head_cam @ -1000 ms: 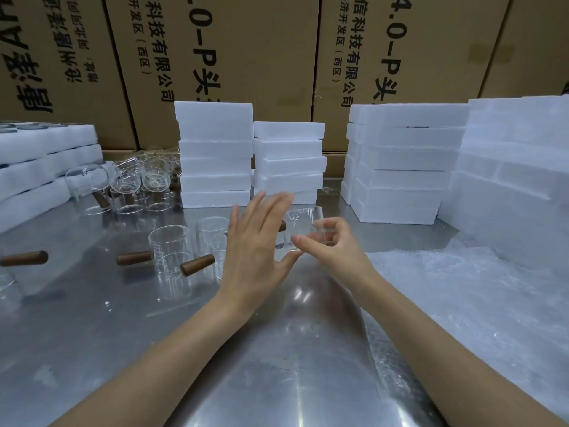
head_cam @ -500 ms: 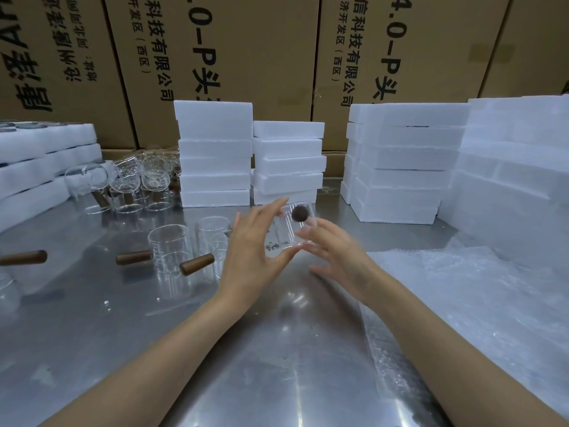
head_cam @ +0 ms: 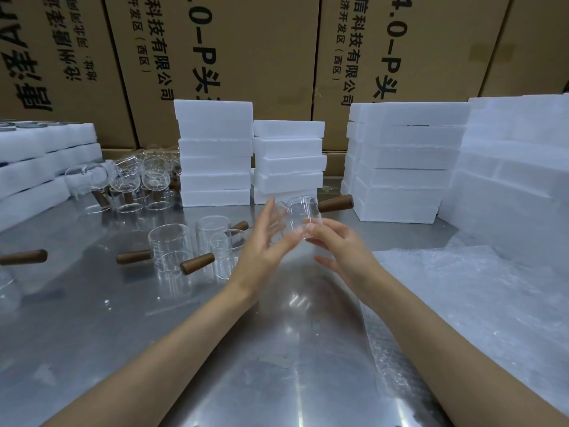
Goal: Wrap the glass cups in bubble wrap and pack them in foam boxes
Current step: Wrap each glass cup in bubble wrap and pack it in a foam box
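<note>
The cup (head_cam: 300, 217) has turned, handle (head_cam: 335, 203) now pointing right; right hand (head_cam: 335, 245) pinches it, left hand (head_cam: 264, 241) spread alongside. Wrapping not started.

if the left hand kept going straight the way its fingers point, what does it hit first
Probably the held glass cup: the left hand has straight fingers aimed up and away, right at the cup's near side. Past it stands the shorter foam box stack. Depth is hard to judge.
</note>
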### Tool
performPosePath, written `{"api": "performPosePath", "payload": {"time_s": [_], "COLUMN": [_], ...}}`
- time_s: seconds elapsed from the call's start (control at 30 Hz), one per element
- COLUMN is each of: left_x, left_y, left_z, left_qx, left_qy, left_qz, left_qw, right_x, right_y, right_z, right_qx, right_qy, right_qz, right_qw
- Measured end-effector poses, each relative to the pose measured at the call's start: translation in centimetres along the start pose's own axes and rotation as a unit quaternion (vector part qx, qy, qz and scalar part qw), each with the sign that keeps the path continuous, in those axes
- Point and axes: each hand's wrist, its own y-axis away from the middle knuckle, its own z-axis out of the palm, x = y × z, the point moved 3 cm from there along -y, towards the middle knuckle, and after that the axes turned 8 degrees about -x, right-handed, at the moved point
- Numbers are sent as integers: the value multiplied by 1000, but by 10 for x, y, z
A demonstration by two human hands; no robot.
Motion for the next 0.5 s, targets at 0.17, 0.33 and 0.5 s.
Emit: {"api": "performPosePath", "payload": {"time_s": [0.17, 0.33, 0.5], "left_x": [-9, -12, -15], "left_y": [-6, -5, -4], "left_z": [0, -4, -4], "left_qx": [-12, 24, 36], "left_qy": [112, 112, 67], "left_qz": [-67, -67, -62], "left_qw": [991, 991, 995], "right_x": [-2, -4, -11], "right_y": [2, 0, 1], "right_z": [2, -4, -24], "right_qx": [-41, -1, 153], "right_qy": [-27, -65, 59], "right_qz": [12, 24, -21], "right_qw": [999, 998, 986]}}
